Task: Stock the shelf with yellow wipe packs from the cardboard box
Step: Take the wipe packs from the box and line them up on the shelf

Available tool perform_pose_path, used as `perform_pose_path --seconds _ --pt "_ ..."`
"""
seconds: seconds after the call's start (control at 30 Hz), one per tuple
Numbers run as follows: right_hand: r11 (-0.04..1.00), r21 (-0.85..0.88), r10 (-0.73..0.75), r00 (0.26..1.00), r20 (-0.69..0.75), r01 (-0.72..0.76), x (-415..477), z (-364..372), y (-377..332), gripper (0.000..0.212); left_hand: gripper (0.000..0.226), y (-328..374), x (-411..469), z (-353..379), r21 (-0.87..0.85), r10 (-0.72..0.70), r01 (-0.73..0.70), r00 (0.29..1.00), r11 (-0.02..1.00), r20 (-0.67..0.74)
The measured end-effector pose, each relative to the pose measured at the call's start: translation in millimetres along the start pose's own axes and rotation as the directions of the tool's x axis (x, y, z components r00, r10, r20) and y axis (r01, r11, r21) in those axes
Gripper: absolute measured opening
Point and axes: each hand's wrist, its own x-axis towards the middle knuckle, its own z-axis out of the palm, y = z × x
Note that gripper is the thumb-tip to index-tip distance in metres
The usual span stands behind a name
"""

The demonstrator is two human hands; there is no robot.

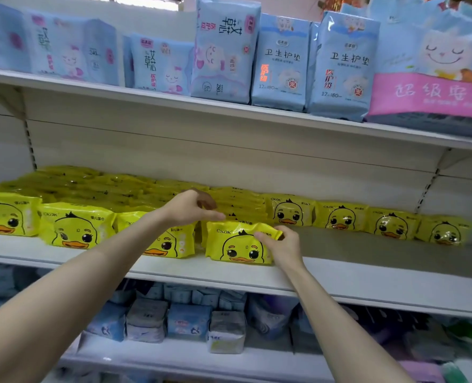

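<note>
Now mid-placement: seating a glossy yellow plastic wipe pack with a cartoon duck face upright at the near edge of the white metal middle shelf, just right of the front-row pack beside it. Right hand pinching that pack's top right corner, grip clamped on the film between thumb and fingers. Left hand hovering just above and to the left of the pack, grip loosely apart, touching nothing as far as can be told. Further yellow duck packs standing in a row set farther back on the right, with bare shelf in front of them; front row on the left already filled, flat packs piled behind it. Cardboard box nowhere in view. Likely next: nudge the pack square with its left neighbour, release the corner, then reach down for another pack to carry the near row on rightward into the bare stretch. Slippery film, so a gentle release to avoid toppling it forward.
</note>
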Motion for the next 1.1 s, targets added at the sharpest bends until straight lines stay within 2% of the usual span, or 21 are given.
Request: perform_pose_path --seconds 0.1,0.17,0.23,0.37,0.47,0.83,0.97,1.1 --pt "0.999 -0.024 0.041 0.999 -0.005 -0.041 6 11 4 0.06 0.06 3 -4 4 0.129 -0.014 0.002 0.996 0.992 0.091" --pt "0.997 -0.025 0.069 0.998 -0.001 -0.069 6 15 5 0.07 0.068 4 -3 9 0.212 -0.028 0.002 0.993 0.977 0.116" --pt "0.998 -0.017 0.064 0.998 0.025 -0.063 2 16 3 0.069 0.072 5 -2 14 0.294 -0.028 -0.008 0.993 0.956 0.117" --pt "0.981 -0.181 0.088 0.993 0.072 -0.074 -5 10 11 0.103 0.072 4 -2 20 0.402 -0.005 -0.023 0.998 0.915 0.07" --pt "0.95 -0.311 0.068 0.994 0.087 -0.038 -5 10 17 0.102 0.066 7 -1 21 0.406 -0.004 -0.016 0.999 0.914 0.047" --pt "0.893 -0.45 0.003 1.0 0.001 -0.002 -4 17 17 0.08 0.063 4 -7 23 0.464 0.006 -0.004 1.0 0.886 -0.003" --pt "0.916 -0.401 -0.018 1.0 -0.024 0.007 -12 13 16 0.09 0.067 6 -13 20 0.439 0.032 -0.011 0.999 0.899 -0.041" --pt "0.958 -0.287 -0.036 0.999 -0.038 0.023 -23 3 13 0.095 0.067 12 -25 19 0.274 0.058 -0.023 0.991 0.962 -0.12"
